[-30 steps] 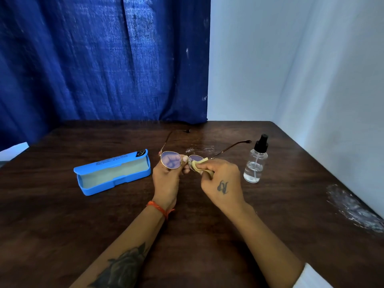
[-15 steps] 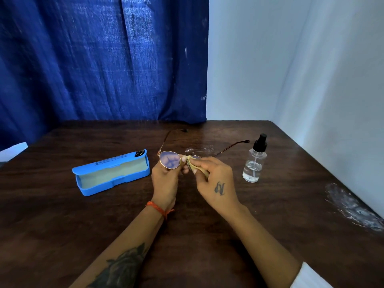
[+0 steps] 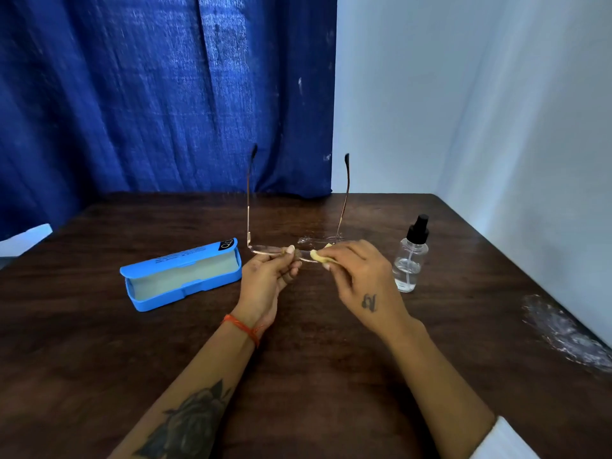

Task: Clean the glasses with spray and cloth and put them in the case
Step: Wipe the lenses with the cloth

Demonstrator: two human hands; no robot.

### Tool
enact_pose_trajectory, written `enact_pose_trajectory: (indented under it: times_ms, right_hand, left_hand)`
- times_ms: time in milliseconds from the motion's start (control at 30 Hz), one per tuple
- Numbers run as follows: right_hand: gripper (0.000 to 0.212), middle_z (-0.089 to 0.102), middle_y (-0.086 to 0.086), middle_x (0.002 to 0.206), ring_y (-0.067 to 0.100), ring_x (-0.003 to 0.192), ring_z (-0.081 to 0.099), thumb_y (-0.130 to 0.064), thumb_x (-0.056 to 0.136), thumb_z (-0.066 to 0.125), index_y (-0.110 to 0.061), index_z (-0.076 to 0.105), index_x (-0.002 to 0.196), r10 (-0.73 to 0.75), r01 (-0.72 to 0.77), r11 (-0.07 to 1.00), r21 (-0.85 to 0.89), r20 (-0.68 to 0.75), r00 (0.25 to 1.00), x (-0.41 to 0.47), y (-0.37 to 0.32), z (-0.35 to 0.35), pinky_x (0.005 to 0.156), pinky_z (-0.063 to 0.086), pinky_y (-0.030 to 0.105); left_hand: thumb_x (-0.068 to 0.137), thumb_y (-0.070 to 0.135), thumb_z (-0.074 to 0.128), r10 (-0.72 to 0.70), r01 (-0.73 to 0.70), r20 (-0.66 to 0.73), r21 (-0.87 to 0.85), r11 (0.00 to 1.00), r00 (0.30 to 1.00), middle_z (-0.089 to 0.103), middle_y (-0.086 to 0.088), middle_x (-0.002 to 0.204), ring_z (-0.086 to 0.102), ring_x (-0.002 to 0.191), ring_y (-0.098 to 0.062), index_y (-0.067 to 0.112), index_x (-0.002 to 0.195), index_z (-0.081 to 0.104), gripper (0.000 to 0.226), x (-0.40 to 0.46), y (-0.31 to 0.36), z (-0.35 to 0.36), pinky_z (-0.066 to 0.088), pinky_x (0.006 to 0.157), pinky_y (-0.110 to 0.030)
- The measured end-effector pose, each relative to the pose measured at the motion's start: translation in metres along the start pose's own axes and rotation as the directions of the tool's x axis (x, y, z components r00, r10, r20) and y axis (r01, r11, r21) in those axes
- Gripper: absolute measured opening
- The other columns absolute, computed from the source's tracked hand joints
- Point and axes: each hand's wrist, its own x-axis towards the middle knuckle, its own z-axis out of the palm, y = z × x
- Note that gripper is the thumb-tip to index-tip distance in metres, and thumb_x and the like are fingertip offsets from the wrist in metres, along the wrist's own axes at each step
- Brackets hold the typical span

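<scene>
Thin gold-rimmed glasses [image 3: 265, 249] hang above the table's middle, lenses lying nearly flat and both temple arms pointing up. My left hand [image 3: 265, 283] pinches the frame near the bridge. My right hand [image 3: 361, 276] pinches a small pale yellow cloth [image 3: 320, 256] around the right lens, which is mostly hidden by it. An open blue case [image 3: 180, 274] with a pale lining lies on the table to the left. A clear spray bottle [image 3: 410, 260] with a black nozzle stands upright to the right of my right hand.
The dark wooden table [image 3: 298, 376] runs into a corner with a blue curtain [image 3: 149, 94] behind and a white wall [image 3: 496, 127] at right. Crumpled clear plastic [image 3: 563, 329] lies by the right edge. A wet patch [image 3: 308, 240] shines behind the glasses.
The glasses have tipped from lenses facing me to lying flat, so the temple arms now stand upright. My right hand with the cloth stays on the right lens.
</scene>
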Motion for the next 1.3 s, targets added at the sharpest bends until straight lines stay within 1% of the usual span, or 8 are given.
enact_pose_trajectory:
  times_ms: [67, 267, 400, 567, 700, 867, 1000, 1300]
  right_hand:
    - [0.018, 0.069, -0.001, 0.093, 0.01, 0.086, 0.056, -0.006, 0.082, 0.062, -0.014, 0.068, 0.096, 0.073, -0.07, 0.995, 0.068, -0.044, 0.996, 0.003, 0.0, -0.004, 0.08, 0.039, 0.014]
    - [0.017, 0.068, -0.009, 0.09, 0.008, 0.08, 0.064, -0.014, 0.084, 0.064, -0.022, 0.066, 0.098, 0.379, -0.347, 0.843, 0.412, 0.003, 0.925, 0.007, -0.008, -0.007, 0.068, 0.056, 0.034]
    - [0.02, 0.071, -0.005, 0.094, 0.008, 0.084, 0.066, -0.011, 0.083, 0.067, -0.019, 0.068, 0.102, 0.457, -0.356, 0.737, 0.574, -0.034, 0.889, 0.009, -0.012, -0.011, 0.072, 0.056, 0.029]
    - [0.017, 0.071, 0.002, 0.094, 0.013, 0.088, 0.063, -0.01, 0.083, 0.064, -0.012, 0.072, 0.098, 0.139, -0.098, 0.976, 0.192, -0.213, 0.967, 0.002, -0.015, 0.001, 0.083, 0.047, 0.02]
    - [0.022, 0.067, 0.012, 0.097, 0.027, 0.08, 0.059, -0.002, 0.081, 0.055, -0.003, 0.072, 0.096, -0.063, 0.058, 0.997, -0.052, -0.112, 0.992, -0.006, -0.019, 0.017, 0.079, 0.043, 0.023]
    - [0.021, 0.068, 0.004, 0.085, 0.025, 0.074, 0.058, 0.002, 0.073, 0.059, -0.009, 0.075, 0.08, -0.103, 0.1, 0.992, -0.08, -0.032, 0.994, -0.007, -0.015, 0.017, 0.065, 0.052, 0.03]
    - [0.02, 0.07, -0.004, 0.077, 0.019, 0.085, 0.049, 0.001, 0.066, 0.067, -0.015, 0.076, 0.074, -0.053, 0.045, 0.995, -0.087, -0.086, 0.995, -0.003, -0.007, 0.01, 0.071, 0.048, 0.029]
    - [0.014, 0.067, 0.011, 0.097, 0.021, 0.087, 0.054, -0.007, 0.081, 0.064, -0.004, 0.072, 0.092, -0.044, 0.023, 0.994, -0.111, -0.195, 0.98, -0.001, -0.012, 0.02, 0.079, 0.043, 0.021]
  left_hand:
    - [0.083, 0.005, 0.061, 0.006, -0.007, 0.031, 0.027, 1.0, 1.0, 0.064, 0.002, 0.072, 0.06, 0.072, -0.007, 0.012, 0.074, 0.062, 0.011, -0.001, 0.0, 0.001, 0.052, 0.062, -0.016]
    - [0.081, 0.011, 0.064, 0.013, -0.017, 0.054, 0.069, 0.997, 0.998, 0.067, 0.002, 0.072, 0.064, 0.075, -0.008, 0.013, 0.075, 0.066, 0.007, -0.001, -0.003, 0.002, 0.053, 0.063, -0.016]
    - [0.081, 0.015, 0.065, 0.057, -0.065, 0.057, 0.139, 0.988, 0.997, 0.066, 0.001, 0.072, 0.061, 0.071, -0.005, 0.01, 0.081, 0.067, 0.006, -0.002, -0.003, 0.003, 0.052, 0.067, -0.017]
    - [0.081, 0.013, 0.065, 0.118, -0.127, 0.06, 0.189, 0.974, 0.991, 0.068, 0.002, 0.067, 0.059, 0.068, -0.008, 0.012, 0.077, 0.068, 0.005, -0.002, -0.006, 0.005, 0.049, 0.065, -0.019]
    - [0.08, 0.011, 0.065, 0.15, -0.162, 0.071, 0.202, 0.966, 0.986, 0.068, 0.004, 0.061, 0.058, 0.065, -0.013, 0.014, 0.072, 0.067, 0.01, -0.001, -0.006, 0.005, 0.047, 0.065, -0.024]
    - [0.077, 0.018, 0.069, 0.168, -0.181, 0.078, 0.221, 0.958, 0.983, 0.067, -0.003, 0.071, 0.056, 0.071, -0.018, 0.019, 0.066, 0.071, 0.011, -0.002, -0.006, 0.003, 0.045, 0.07, -0.032]
    - [0.081, 0.011, 0.065, 0.162, -0.175, 0.081, 0.2, 0.964, 0.983, 0.065, 0.005, 0.057, 0.057, 0.057, -0.003, 0.012, 0.073, 0.066, 0.007, -0.003, -0.006, 0.006, 0.049, 0.058, -0.015]
    - [0.083, 0.007, 0.062, 0.176, -0.193, 0.093, 0.228, 0.954, 0.98, 0.068, 0.003, 0.064, 0.061, 0.063, -0.006, 0.013, 0.079, 0.067, 0.009, -0.004, -0.006, 0.005, 0.051, 0.061, -0.017]
